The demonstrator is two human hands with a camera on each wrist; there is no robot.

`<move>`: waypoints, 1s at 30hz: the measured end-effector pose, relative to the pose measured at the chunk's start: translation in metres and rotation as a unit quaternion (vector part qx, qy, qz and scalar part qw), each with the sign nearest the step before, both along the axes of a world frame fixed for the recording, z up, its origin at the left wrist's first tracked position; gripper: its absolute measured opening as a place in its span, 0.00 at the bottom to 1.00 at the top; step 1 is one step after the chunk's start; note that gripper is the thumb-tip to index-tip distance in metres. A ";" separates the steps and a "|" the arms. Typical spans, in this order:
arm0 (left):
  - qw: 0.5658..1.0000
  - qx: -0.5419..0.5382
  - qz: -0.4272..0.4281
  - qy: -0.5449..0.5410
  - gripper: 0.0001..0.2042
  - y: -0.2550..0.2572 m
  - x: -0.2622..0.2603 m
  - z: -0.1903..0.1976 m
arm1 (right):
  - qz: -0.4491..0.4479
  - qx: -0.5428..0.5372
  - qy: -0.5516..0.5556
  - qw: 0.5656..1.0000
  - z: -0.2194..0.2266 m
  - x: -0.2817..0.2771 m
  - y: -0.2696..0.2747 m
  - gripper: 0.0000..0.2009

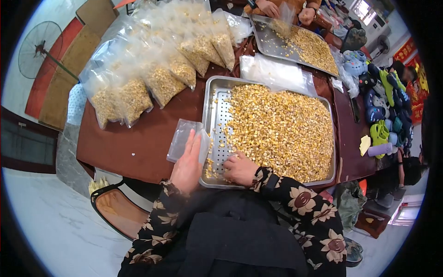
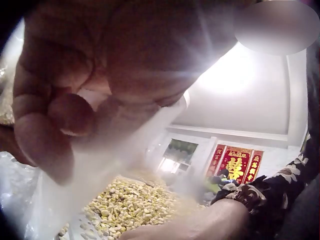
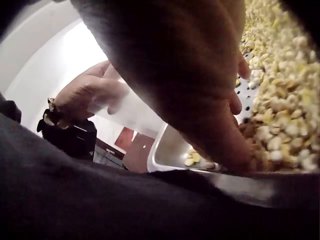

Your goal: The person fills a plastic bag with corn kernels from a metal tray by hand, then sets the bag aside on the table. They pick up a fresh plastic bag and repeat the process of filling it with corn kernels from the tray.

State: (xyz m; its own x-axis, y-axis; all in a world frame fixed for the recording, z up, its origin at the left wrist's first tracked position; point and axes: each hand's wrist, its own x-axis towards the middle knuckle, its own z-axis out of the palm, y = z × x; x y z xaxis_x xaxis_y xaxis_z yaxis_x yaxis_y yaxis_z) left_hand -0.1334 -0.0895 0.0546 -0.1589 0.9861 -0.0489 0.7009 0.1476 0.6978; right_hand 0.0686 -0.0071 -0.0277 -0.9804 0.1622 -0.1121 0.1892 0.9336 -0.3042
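My left hand point(image 1: 186, 164) holds a clear plastic bag point(image 1: 176, 147) at the left rim of a metal tray point(image 1: 221, 115). In the left wrist view, its fingers curl against the blurred, whitish film. Yellow corn kernels point(image 1: 286, 131) fill most of the tray, leaving a perforated strip of its floor bare on the left. Down in the tray's near left part, my right hand point(image 1: 241, 169) curls its fingers at the edge of the heap. The right wrist view shows its thumb dipping among kernels, with fingertips over the bare strip.
Several filled bags point(image 1: 161, 81) stand on the brown tablecloth point(image 1: 120, 147) at the back left. Flat empty bags point(image 1: 277, 74) lie behind the tray. Another person's hands point(image 1: 306, 16) work over a second tray point(image 1: 265, 39). Clogs point(image 1: 379, 133) are piled at the right.
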 end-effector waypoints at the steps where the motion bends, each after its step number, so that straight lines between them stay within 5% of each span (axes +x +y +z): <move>1: 1.000 -0.016 -0.001 -0.013 0.33 0.000 0.002 0.000 | 0.007 0.028 -0.016 0.999 0.001 0.008 0.004 0.11; 8: 0.999 0.000 -0.036 0.002 0.33 0.004 0.018 -0.004 | -0.029 0.153 -0.071 0.985 0.029 0.048 0.038 0.08; 12: 0.997 -0.015 -0.073 0.021 0.33 0.012 0.041 -0.002 | -0.109 0.157 0.012 0.982 0.052 0.075 0.054 0.07; 16: 0.992 -0.024 -0.121 0.021 0.33 0.026 0.075 -0.021 | -0.228 0.122 0.006 0.966 0.050 0.096 0.060 0.14; 19: 0.988 -0.034 -0.151 0.024 0.34 0.038 0.101 -0.039 | -0.355 0.000 0.058 0.933 0.042 0.105 0.058 0.15; 24: 0.979 -0.075 -0.176 0.064 0.37 0.052 0.124 -0.058 | -0.384 -0.009 0.239 0.892 0.025 0.107 0.070 0.15; 25: 0.980 -0.073 -0.174 0.061 0.38 0.054 0.126 -0.062 | -0.481 -0.242 0.218 0.814 0.030 0.107 0.070 0.14; 26: 0.980 -0.070 -0.174 0.062 0.38 0.056 0.127 -0.065 | -0.544 -0.458 0.181 0.679 0.042 0.103 0.068 0.12; 27: 0.980 -0.071 -0.174 0.061 0.38 0.057 0.127 -0.067 | -0.534 -0.564 0.216 0.592 0.047 0.100 0.063 0.11; 28: 0.980 -0.072 -0.174 0.061 0.39 0.058 0.127 -0.069 | -0.534 -0.563 0.216 0.592 0.049 0.096 0.058 0.11; 30: 0.980 -0.085 -0.168 0.057 0.38 0.061 0.127 -0.066 | -0.475 -0.703 0.229 0.478 0.049 0.086 0.049 0.11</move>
